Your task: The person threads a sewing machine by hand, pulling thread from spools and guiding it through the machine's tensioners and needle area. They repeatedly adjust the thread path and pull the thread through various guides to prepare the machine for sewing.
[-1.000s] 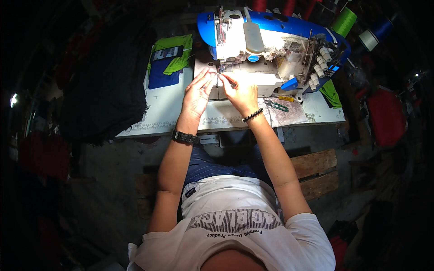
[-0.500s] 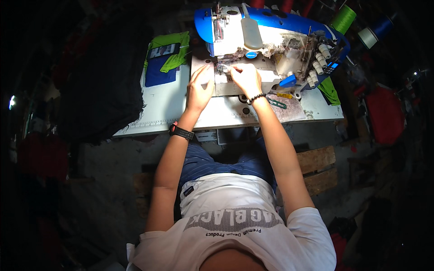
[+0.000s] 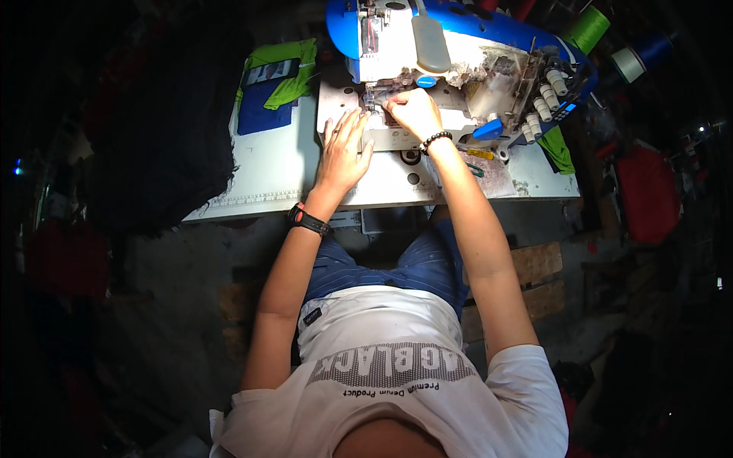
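A blue and white overlock sewing machine (image 3: 477, 46) stands on the white table, its needle area brightly lit. My left hand (image 3: 345, 156) lies on the front left of the machine bed, fingers stretched forward and holding nothing. The fingertips reach close to the presser foot (image 3: 369, 99). Just right of the foot, my right hand (image 3: 416, 114) is closed in a pinch. Whatever is between its fingertips, perhaps something thin, is too small to make out. The lower needle parts are partly hidden by my hands.
Green cloth (image 3: 282, 55) and blue cloth (image 3: 263, 114) lie on the table at the left, a phone (image 3: 272, 71) on them. A dark fabric heap (image 3: 175, 145) fills the left side. A yellow-handled tool (image 3: 479, 153) lies right of my wrist. Thread cones (image 3: 588, 30) stand far right.
My left hand has come down onto the machine bed's front, its fingers now flatter. My right hand stays pinched beside the presser foot. The whole view has shifted slightly.
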A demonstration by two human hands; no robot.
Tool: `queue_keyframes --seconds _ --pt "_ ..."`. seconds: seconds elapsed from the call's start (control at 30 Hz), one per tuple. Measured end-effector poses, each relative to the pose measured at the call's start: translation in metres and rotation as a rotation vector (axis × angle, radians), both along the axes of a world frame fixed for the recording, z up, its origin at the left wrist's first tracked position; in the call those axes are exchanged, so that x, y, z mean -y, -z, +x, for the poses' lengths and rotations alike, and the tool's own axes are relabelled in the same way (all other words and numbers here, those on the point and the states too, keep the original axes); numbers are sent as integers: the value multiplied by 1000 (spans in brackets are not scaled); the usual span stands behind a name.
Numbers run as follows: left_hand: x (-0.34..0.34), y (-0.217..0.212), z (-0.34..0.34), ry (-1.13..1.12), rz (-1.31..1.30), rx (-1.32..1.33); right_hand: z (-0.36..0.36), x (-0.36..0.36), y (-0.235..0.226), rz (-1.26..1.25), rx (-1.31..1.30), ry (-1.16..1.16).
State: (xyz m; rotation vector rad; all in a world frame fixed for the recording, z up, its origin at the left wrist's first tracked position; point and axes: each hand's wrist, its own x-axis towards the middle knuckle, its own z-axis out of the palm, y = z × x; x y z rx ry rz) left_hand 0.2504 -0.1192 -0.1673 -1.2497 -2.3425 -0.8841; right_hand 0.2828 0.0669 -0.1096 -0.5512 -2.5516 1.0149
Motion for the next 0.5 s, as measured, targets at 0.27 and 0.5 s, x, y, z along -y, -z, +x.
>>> queue_keyframes --seconds 0.27,0.5 --pt "-1 1 -1 -1 18 4 -5 -5 2 7 60 -17" --pt "1 1 -1 5 19 10 -3 -2 -2 7 77 -11"
